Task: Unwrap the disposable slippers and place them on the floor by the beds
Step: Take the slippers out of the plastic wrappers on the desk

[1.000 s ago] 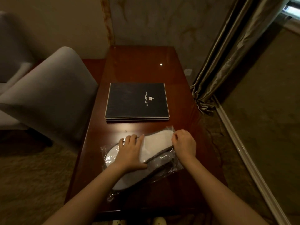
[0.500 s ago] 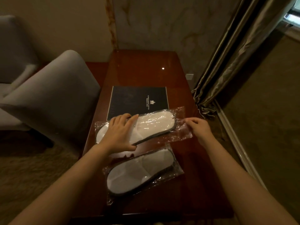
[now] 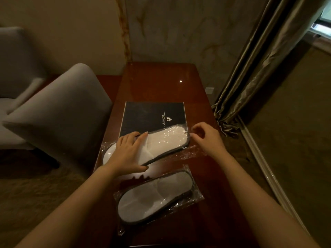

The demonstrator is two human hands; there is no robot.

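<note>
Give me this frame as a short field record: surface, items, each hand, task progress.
surface: glossy wooden table, grey chair to its left
far slipper pack: in clear plastic, its far edge overlapping the black folder
near slipper pack: sealed, flat on the table, untouched
left hand: palm down, pressing the far pack
right hand: fingertips at the far pack's right end; grip on the plastic not clear
progress: both packs wrapped, nothing on the floor yet
</note>
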